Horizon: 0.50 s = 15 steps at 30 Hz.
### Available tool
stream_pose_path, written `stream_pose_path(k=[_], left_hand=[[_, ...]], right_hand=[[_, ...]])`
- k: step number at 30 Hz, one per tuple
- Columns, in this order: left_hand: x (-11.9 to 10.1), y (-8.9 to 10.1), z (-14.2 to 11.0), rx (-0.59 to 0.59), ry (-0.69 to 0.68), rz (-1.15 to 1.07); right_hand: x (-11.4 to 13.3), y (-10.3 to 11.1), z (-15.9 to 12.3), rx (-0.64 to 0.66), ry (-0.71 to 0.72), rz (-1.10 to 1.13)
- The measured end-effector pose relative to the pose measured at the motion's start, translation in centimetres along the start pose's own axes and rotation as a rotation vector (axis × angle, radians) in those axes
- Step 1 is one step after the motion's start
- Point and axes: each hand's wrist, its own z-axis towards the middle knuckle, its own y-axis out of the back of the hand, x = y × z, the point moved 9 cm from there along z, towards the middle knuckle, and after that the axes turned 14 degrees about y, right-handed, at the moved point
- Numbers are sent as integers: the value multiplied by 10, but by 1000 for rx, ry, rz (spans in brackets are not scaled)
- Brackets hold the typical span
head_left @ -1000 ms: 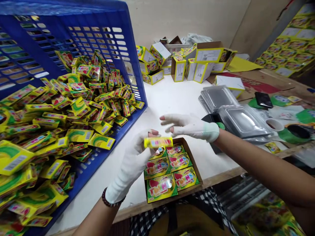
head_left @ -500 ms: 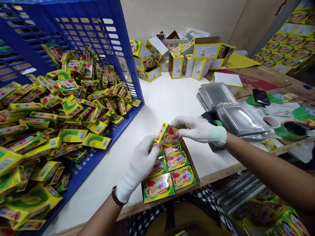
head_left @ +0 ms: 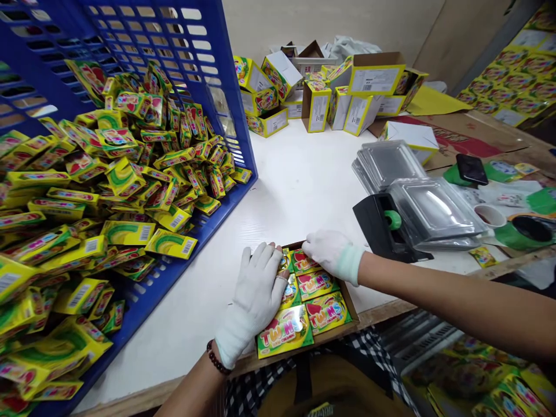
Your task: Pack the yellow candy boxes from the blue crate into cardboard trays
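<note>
This is a packing workshop; the blue plastic crate (head_left: 237, 104) is full of small candy boxes (head_left: 171, 243); empty cartons (head_left: 317, 107) stand behind.

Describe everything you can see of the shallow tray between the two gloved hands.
The tray is open-topped and low-walled, brown inside, and looks like cardboard. It sits on the white tabletop by its wooden front edge. Packets printed "TWINS" lie face up in it, in two columns of three. The left hand covers part of the left column; the right hand is at the far right packet. The tray's floor and much of its left wall are hidden.
</note>
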Motion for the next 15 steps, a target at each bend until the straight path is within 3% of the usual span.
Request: stream_pose_path(k=[3,7,9,11,14,15], left_hand=[[-2,1,-3,6,13,-18],[-3,4,-12,1,35,-89],[9,9,-14,-47,45,-149],[40,23,-13,-153,92,-132],[116,55,-7,-333,278,152],[143,63,-4,-326,340,289]], right_hand=[[6,-9,0,-88,-5,-30],[17,-34,9,-17,-3,-47],[26,-43,12,-4,17,-48],[33,-48,12,-19,26,-66],[38,-53,9,-26,11,-109],[38,-54,8,-21,5,-117]])
